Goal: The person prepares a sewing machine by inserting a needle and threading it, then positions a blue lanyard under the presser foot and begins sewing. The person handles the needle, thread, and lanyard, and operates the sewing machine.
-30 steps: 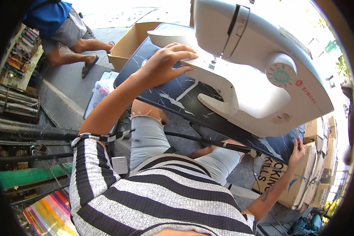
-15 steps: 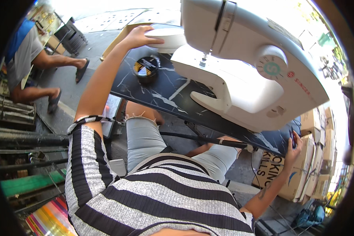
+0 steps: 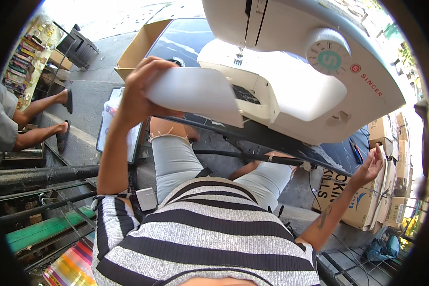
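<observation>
Head view: the left hand [image 3: 138, 93] is raised in front of the sewing machine [image 3: 310, 71], fingers closed on the near edge of a white sheet [image 3: 195, 93] — stiff paper or a thin plastic piece, which of the two is hard to tell through the fisheye glare. The sheet hangs in the air between the person's knees and the machine's bed, tilted, its far corner just below the needle [image 3: 238, 57] and clear of the dark table [image 3: 186, 40].

The step in hand looks like a carry: the sheet is lifted, not yet set anywhere. By my judgement the next move calls for a firm pinch and a level wrist, since a flat, light piece bends or slips easily.

The sheet itself is plain white, smooth, unmarked, with one rounded corner showing.

The right hand [image 3: 371, 167] is out at the table's right end, fingers spread and holding nothing, close to the table edge beside stacked cardboard boxes [image 3: 367, 205].
</observation>
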A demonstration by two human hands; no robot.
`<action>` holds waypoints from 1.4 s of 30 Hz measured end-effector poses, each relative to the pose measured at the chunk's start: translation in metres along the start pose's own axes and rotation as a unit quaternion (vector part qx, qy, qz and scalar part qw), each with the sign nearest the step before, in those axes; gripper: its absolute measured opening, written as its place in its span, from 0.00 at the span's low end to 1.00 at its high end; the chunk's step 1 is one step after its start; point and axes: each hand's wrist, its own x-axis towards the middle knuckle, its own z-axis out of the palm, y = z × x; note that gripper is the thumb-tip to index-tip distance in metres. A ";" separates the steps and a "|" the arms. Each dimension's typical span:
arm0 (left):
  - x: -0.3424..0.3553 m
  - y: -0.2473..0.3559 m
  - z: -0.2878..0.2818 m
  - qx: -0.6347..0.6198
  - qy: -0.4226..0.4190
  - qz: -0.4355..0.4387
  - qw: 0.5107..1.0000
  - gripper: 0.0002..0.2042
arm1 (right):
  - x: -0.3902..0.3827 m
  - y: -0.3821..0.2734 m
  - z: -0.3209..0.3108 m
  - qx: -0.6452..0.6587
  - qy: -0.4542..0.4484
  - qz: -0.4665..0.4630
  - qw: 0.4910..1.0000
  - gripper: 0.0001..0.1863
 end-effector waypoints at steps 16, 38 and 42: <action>0.009 -0.006 0.099 -0.164 0.124 -0.022 0.978 0.62 | -0.044 -0.090 0.092 0.077 -0.024 0.027 0.996 0.22; 0.011 0.032 0.127 -0.256 0.157 -0.131 0.945 0.59 | -0.068 -0.091 0.106 0.208 -0.039 0.046 0.976 0.32; 0.004 0.021 0.124 -0.374 0.158 -0.141 0.903 0.57 | -0.068 -0.089 0.105 0.192 -0.054 0.042 0.979 0.35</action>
